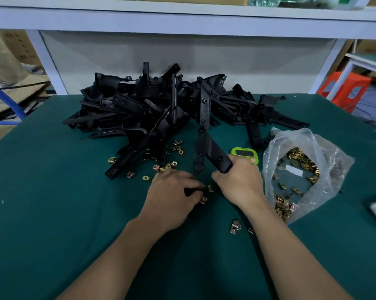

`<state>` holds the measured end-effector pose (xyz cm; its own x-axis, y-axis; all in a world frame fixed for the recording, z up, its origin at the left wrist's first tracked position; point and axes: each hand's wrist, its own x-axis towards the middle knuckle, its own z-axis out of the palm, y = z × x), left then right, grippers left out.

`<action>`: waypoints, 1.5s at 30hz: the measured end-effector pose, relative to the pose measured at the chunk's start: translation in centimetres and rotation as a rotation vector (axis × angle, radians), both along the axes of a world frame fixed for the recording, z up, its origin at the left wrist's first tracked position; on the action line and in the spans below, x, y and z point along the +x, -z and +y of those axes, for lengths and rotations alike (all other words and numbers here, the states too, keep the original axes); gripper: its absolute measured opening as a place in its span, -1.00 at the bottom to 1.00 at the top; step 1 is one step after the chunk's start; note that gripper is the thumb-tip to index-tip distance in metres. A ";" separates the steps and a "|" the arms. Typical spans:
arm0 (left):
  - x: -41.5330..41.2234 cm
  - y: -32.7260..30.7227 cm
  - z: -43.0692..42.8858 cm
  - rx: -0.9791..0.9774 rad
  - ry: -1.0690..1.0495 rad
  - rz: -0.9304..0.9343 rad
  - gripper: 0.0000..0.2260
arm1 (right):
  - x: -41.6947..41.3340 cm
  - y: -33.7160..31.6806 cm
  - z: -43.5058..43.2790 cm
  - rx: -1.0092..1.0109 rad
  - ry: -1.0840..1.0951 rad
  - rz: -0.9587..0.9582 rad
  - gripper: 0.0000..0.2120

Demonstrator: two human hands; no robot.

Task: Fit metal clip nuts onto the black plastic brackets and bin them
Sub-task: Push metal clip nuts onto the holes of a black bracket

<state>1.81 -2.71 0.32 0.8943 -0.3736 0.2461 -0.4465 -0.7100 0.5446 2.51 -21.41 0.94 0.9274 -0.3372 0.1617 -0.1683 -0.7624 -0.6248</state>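
Black bracket (217, 156) just above the green desk (53, 191), right grip (241, 180) clenched round one arm, left grip (174, 191) pinching its lower end beside a clip nut (210, 188), bracket heap (152, 105) behind, nut bag (325, 161), timer (244, 153) close right.

The right hand (239, 182) grips the near end of a black bracket (215, 152), which slants up and away toward the pile of brackets (161, 105) at the back of the green table (53, 191). The left hand (174, 195) is just beside it, fingers curled round a black piece (191, 190). Two brass nuts (211, 188) sit at its fingertips, between the hands. Loose nuts (161, 167) are scattered in front of the pile, and a few more (235, 226) lie by the right forearm. A clear bag (334, 161) of nuts lies open on the right, with a green timer (244, 153) between it and the bracket. An orange stool (345, 87) stands beyond the table.
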 end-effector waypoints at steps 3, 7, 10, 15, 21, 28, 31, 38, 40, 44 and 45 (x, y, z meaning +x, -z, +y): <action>0.3 -0.5 0.3 -0.029 0.040 0.037 -0.93 | 0.1 0.0 0.2 0.014 -0.015 0.021 -0.80; 0.4 -1.1 0.9 0.109 0.119 0.026 -0.83 | 0.3 0.1 0.1 0.039 -0.020 0.005 -0.82; 0.1 -1.1 1.3 0.154 0.142 -0.021 -0.80 | 0.3 0.1 0.1 0.062 -0.028 0.002 -0.84; 0.1 -1.0 1.4 0.019 0.107 0.062 -0.88 | 0.3 0.0 0.3 0.089 -0.056 -0.009 -0.85; -0.5 -0.3 0.6 -0.093 -0.092 -0.018 -0.86 | 0.3 0.1 0.6 0.109 -0.085 -0.012 -0.81; 0.8 -1.3 1.3 -0.730 -0.314 0.280 -0.80 | -0.1 0.3 0.2 0.068 -0.119 -0.035 -0.74; 0.9 -1.6 1.8 -0.956 -0.305 0.401 -0.85 | -0.3 0.1 0.3 -0.024 -0.117 -0.018 -0.80; 0.9 -2.2 1.9 -1.095 -0.252 0.469 -0.73 | -0.4 -0.5 -0.2 -0.270 -0.104 0.072 -0.83; 0.9 -2.3 2.0 -1.074 -0.215 0.489 -0.77 | -0.4 -0.6 -0.5 -0.293 -0.114 0.088 -0.84; 0.8 -2.2 2.2 -1.022 -0.154 0.516 -0.84 | -0.3 -0.7 -0.6 -0.278 -0.133 0.102 -0.83; 0.8 -2.2 2.3 -1.015 -0.147 0.516 -0.83 | -0.3 -0.7 -0.7 -0.277 -0.137 0.104 -0.84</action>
<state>2.65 -0.41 2.49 0.9948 -0.0963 -0.0343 0.0471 0.1341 0.9898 2.21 -22.07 1.62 0.9775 -0.1648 0.1317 -0.1048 -0.9212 -0.3748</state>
